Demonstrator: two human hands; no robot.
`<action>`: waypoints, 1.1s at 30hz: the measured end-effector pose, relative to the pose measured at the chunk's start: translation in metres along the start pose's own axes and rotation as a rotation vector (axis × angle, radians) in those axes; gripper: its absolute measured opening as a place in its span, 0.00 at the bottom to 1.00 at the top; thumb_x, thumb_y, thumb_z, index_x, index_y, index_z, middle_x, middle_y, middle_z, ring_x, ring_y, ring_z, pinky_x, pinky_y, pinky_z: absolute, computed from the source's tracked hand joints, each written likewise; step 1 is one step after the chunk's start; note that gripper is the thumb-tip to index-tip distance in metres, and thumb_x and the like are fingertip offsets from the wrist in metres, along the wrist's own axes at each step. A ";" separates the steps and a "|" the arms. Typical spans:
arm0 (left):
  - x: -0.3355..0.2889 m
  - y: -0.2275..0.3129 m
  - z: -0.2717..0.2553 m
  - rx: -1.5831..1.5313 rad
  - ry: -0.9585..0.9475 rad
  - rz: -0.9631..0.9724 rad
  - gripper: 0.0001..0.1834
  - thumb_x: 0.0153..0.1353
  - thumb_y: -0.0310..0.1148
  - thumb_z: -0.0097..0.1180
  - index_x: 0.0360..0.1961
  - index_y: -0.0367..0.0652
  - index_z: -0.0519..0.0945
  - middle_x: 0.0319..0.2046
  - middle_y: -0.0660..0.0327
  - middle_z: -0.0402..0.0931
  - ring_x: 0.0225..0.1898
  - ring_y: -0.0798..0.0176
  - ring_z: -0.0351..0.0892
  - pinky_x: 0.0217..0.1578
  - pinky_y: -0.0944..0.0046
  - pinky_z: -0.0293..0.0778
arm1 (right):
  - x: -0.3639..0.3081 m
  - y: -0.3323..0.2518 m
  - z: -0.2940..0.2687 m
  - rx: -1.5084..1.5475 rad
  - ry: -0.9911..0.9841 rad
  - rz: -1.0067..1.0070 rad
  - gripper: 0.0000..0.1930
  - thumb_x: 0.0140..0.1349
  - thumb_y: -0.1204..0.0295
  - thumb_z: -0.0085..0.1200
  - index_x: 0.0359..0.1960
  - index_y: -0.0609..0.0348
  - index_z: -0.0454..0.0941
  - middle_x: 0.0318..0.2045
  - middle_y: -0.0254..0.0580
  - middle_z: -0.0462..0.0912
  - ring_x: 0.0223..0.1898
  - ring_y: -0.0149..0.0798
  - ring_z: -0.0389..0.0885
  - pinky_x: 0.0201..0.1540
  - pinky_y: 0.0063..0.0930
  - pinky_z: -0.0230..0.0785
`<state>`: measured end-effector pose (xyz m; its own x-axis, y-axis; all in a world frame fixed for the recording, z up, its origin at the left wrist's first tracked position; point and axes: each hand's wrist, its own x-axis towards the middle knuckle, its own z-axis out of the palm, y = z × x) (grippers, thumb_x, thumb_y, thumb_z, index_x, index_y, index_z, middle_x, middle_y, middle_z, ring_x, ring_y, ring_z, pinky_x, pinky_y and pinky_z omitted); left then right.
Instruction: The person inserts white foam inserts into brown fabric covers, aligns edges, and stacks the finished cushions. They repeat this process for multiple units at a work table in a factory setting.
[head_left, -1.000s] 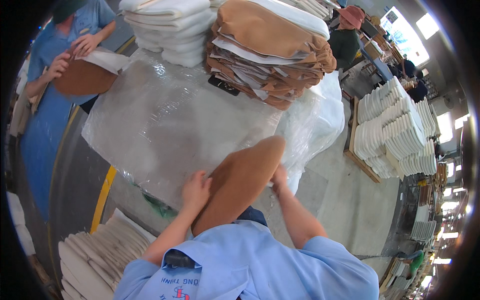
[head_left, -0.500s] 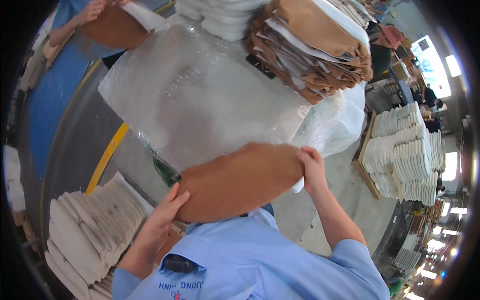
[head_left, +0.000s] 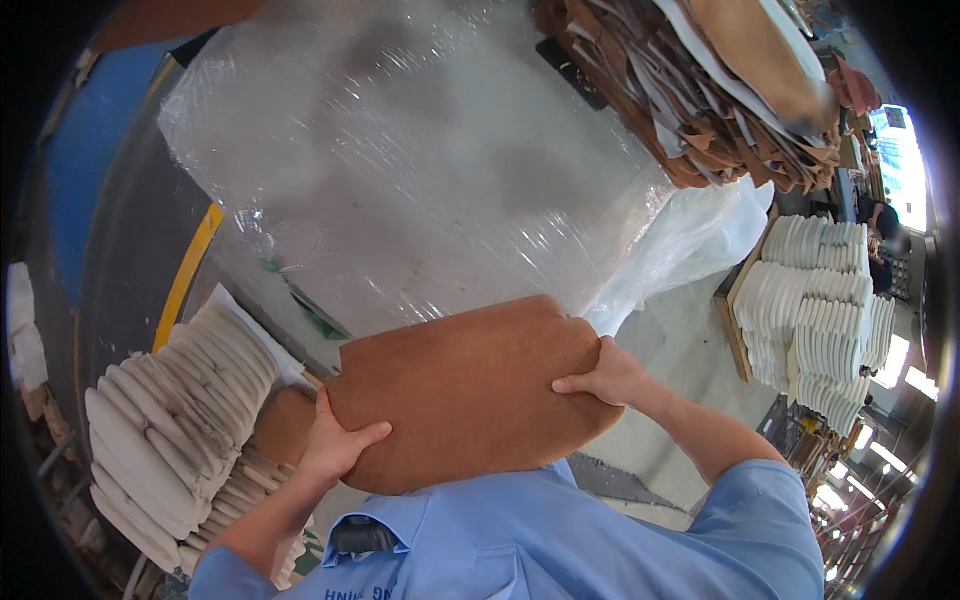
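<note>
A flat brown fabric piece (head_left: 470, 395), rounded on its near side and notched at the far corners, is stretched out in front of my chest. My left hand (head_left: 342, 440) grips its left end, thumb on top and fingers underneath. At the right end my right hand (head_left: 608, 378) pinches it the same way, its fingers mostly hidden. Beyond the piece lies a broad surface wrapped in clear plastic film (head_left: 420, 160). Another brown piece (head_left: 283, 425) shows beside my left wrist, partly covered by my hand and forearm.
Brown pieces with whitish backing form a tall pile (head_left: 700, 100) at the far right of the wrapped surface. White pads (head_left: 180, 410) are stacked at my left. More white pads (head_left: 810, 310) stand on a wooden pallet at right. A yellow floor line (head_left: 190, 278) runs at left.
The brown piece has turned its broad face more toward me and sits slightly lower. My right hand has shifted down along its end. A person's hands at the top left have left the view.
</note>
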<state>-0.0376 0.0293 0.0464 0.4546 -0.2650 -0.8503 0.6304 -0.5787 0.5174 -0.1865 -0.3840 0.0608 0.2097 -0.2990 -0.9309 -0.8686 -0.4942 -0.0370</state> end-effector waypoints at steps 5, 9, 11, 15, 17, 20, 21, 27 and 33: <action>0.020 -0.001 0.002 -0.052 0.072 -0.096 0.40 0.57 0.30 0.77 0.66 0.30 0.68 0.57 0.50 0.80 0.57 0.55 0.82 0.57 0.56 0.80 | 0.028 -0.008 -0.002 0.100 0.015 -0.010 0.60 0.45 0.33 0.76 0.63 0.81 0.72 0.56 0.67 0.83 0.61 0.58 0.82 0.64 0.43 0.75; 0.034 -0.004 -0.001 -0.036 0.093 -0.161 0.31 0.64 0.38 0.73 0.61 0.28 0.77 0.53 0.51 0.84 0.53 0.57 0.84 0.53 0.57 0.80 | 0.048 -0.008 -0.003 0.154 0.005 -0.025 0.53 0.49 0.33 0.73 0.55 0.80 0.80 0.51 0.66 0.86 0.56 0.56 0.86 0.60 0.42 0.76; 0.036 0.019 -0.002 -0.011 0.032 -0.180 0.32 0.68 0.45 0.69 0.61 0.27 0.78 0.55 0.50 0.83 0.56 0.57 0.83 0.55 0.58 0.79 | 0.062 -0.001 0.004 0.170 0.073 -0.055 0.50 0.50 0.31 0.70 0.47 0.79 0.85 0.45 0.66 0.88 0.50 0.56 0.89 0.54 0.42 0.79; 0.062 0.001 -0.014 -0.069 0.067 -0.272 0.32 0.69 0.50 0.67 0.59 0.28 0.82 0.52 0.51 0.86 0.50 0.59 0.85 0.50 0.58 0.80 | 0.067 -0.010 -0.005 0.243 -0.001 -0.043 0.43 0.60 0.38 0.67 0.54 0.75 0.85 0.53 0.61 0.88 0.57 0.53 0.86 0.61 0.41 0.76; 0.072 -0.015 -0.019 -0.094 0.060 -0.227 0.34 0.70 0.53 0.65 0.59 0.27 0.82 0.52 0.51 0.86 0.50 0.58 0.85 0.50 0.57 0.80 | 0.069 -0.009 -0.002 0.176 0.090 -0.036 0.42 0.63 0.38 0.64 0.55 0.74 0.85 0.53 0.61 0.88 0.58 0.53 0.86 0.61 0.41 0.76; 0.084 -0.030 -0.029 -0.082 0.029 -0.239 0.39 0.71 0.57 0.62 0.63 0.27 0.79 0.55 0.49 0.84 0.53 0.54 0.85 0.55 0.54 0.79 | 0.063 -0.011 -0.002 0.203 0.142 -0.053 0.41 0.66 0.39 0.59 0.55 0.75 0.84 0.54 0.66 0.86 0.59 0.58 0.84 0.63 0.44 0.73; 0.084 -0.030 -0.033 -0.099 0.016 -0.247 0.39 0.72 0.58 0.61 0.63 0.28 0.79 0.55 0.48 0.84 0.53 0.53 0.85 0.55 0.54 0.79 | 0.060 -0.009 0.000 0.167 0.175 -0.054 0.40 0.67 0.40 0.58 0.56 0.75 0.83 0.56 0.67 0.85 0.60 0.58 0.83 0.64 0.44 0.73; 0.064 -0.003 -0.028 0.071 0.094 -0.066 0.35 0.72 0.56 0.57 0.58 0.29 0.83 0.53 0.46 0.85 0.54 0.53 0.85 0.57 0.55 0.77 | 0.042 -0.001 0.012 -0.082 0.379 -0.233 0.33 0.69 0.46 0.59 0.64 0.59 0.79 0.59 0.63 0.81 0.64 0.61 0.78 0.68 0.49 0.69; 0.086 0.001 -0.027 0.629 0.179 0.250 0.29 0.69 0.53 0.64 0.50 0.33 0.83 0.45 0.51 0.85 0.44 0.57 0.84 0.46 0.54 0.79 | 0.028 -0.088 0.028 -0.374 0.434 -0.489 0.23 0.65 0.54 0.65 0.59 0.44 0.81 0.65 0.51 0.71 0.69 0.55 0.69 0.69 0.57 0.65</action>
<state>0.0194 0.0267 -0.0238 0.6691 -0.3485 -0.6564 0.0341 -0.8679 0.4955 -0.1164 -0.3259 0.0281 0.7578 -0.2307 -0.6103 -0.4367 -0.8743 -0.2118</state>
